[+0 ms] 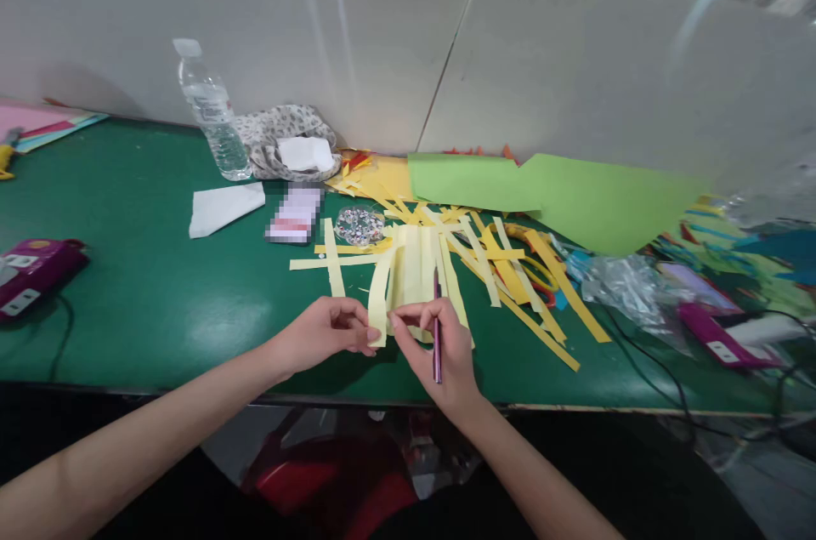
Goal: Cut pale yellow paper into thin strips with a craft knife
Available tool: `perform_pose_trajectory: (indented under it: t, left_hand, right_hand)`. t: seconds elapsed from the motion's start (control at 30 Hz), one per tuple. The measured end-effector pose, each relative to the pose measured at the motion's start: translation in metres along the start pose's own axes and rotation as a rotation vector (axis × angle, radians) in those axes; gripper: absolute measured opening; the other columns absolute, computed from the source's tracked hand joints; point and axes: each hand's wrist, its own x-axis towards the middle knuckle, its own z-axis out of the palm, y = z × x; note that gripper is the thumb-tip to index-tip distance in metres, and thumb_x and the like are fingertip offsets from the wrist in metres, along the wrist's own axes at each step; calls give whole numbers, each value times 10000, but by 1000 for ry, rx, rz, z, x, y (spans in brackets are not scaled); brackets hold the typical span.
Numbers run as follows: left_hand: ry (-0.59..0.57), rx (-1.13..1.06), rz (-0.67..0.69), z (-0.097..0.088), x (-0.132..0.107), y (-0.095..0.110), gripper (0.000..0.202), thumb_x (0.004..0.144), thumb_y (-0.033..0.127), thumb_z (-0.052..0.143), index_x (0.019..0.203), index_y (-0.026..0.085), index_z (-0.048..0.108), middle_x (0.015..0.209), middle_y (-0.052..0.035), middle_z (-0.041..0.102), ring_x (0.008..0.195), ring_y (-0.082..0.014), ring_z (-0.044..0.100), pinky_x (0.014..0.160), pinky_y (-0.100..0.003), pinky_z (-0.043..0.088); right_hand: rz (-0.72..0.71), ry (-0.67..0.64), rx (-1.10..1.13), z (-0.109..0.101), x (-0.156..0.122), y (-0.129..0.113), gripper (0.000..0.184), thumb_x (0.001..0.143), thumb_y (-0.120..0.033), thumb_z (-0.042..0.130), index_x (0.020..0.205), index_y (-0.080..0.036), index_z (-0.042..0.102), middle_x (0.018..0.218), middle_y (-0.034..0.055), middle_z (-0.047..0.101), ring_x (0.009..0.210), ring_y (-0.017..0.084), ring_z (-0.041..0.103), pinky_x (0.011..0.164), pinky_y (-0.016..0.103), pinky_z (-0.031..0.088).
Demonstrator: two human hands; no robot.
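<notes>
My left hand (331,332) pinches the near end of a pale yellow paper strip (380,293) that lies among several strips laid side by side (414,268) on the green table (159,293). My right hand (439,349) meets it at the same end, fingers closed, with a dark red pen (437,327) held along the hand. Both hands are near the table's front edge.
Loose yellow strips (510,285) spread to the right. Behind them lie green paper sheets (561,191), a dish of small beads (359,225), a water bottle (213,115), a patterned cloth (280,136), white paper (226,208). Purple devices sit at left (31,268) and right (720,336).
</notes>
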Motion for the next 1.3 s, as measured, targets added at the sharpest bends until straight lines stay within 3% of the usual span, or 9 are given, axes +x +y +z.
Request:
perform_pose_trajectory:
  t: [0.13, 0.3, 0.5, 0.63, 0.9, 1.07, 1.13, 1.2, 1.3]
  left_hand:
    - [26, 69, 37, -18, -6, 17, 345, 691, 338, 755, 888, 186, 515, 632, 29, 663, 682, -171, 690, 682, -286, 514]
    - [293, 484, 274, -42, -14, 33, 466, 831, 398, 594, 1243, 250, 434, 708, 31, 647, 687, -177, 665, 605, -280, 493]
    - [552, 1034, 388, -54, -13, 28, 440, 884, 345, 463, 1312, 248, 427, 811, 6, 681, 662, -164, 626, 577, -264, 438]
    - [721, 1126, 424, -62, -12, 30, 447, 894, 338, 439, 1328, 232, 415, 799, 2, 687, 639, -158, 613, 556, -247, 410]
    - [530, 1333, 289, -55, -5, 11, 409, 899, 352, 445, 1303, 285, 438, 725, 44, 678, 590, -158, 611, 469, -225, 284]
    - [497, 1306, 267, -47, -4, 6, 345, 898, 394, 446, 1215, 259, 472, 670, 50, 640, 569, -158, 602, 469, -220, 262]
    - [486, 1269, 266, -45, -4, 6, 299, 908, 385, 416, 1169, 255, 482, 674, 48, 638, 562, -155, 598, 481, -221, 272]
    - [455, 1222, 271, -43, -5, 6, 271, 914, 385, 393, 1132, 252, 485, 685, 47, 644, 559, -151, 596, 495, -225, 290]
    - [420, 1161, 291, -41, -5, 3, 269, 916, 400, 373, 1110, 252, 486, 717, 42, 660, 579, -152, 600, 518, -232, 325]
  right_hand:
    - [-126, 50, -131, -10, 5, 12, 290, 814, -194, 627, 752, -255, 350, 788, 22, 731, 734, 181, 719, 677, 287, 547]
    - [-442, -185, -428, -17, 6, 18, 257, 803, -243, 657, 821, -244, 400, 861, 67, 725, 790, 224, 695, 637, 306, 522]
    - [-542, -228, -625, -14, 7, 18, 129, 846, -161, 550, 771, -214, 461, 713, 47, 676, 645, 189, 615, 587, 285, 447]
    - [-620, -207, -731, -14, 8, 23, 151, 824, -87, 509, 738, -210, 490, 592, 17, 593, 599, 186, 564, 574, 288, 399]
    - [-426, -3, -776, -22, 12, 29, 143, 823, -104, 521, 767, -211, 445, 650, 24, 628, 530, 152, 575, 475, 253, 365]
    - [-218, 398, -242, -47, 36, 20, 273, 805, -169, 644, 805, -240, 381, 842, 23, 622, 677, 160, 636, 590, 279, 507]
    - [-292, 636, -61, -56, 41, 15, 324, 789, -153, 678, 841, -253, 373, 907, 25, 585, 815, 176, 641, 676, 314, 539]
    - [-459, 720, -78, -59, 40, 13, 365, 763, -94, 693, 841, -261, 377, 904, 20, 566, 843, 178, 627, 675, 314, 539]
    - [-684, 437, -295, -56, 29, 16, 340, 757, 7, 622, 774, -250, 401, 888, 25, 600, 794, 169, 627, 639, 292, 522]
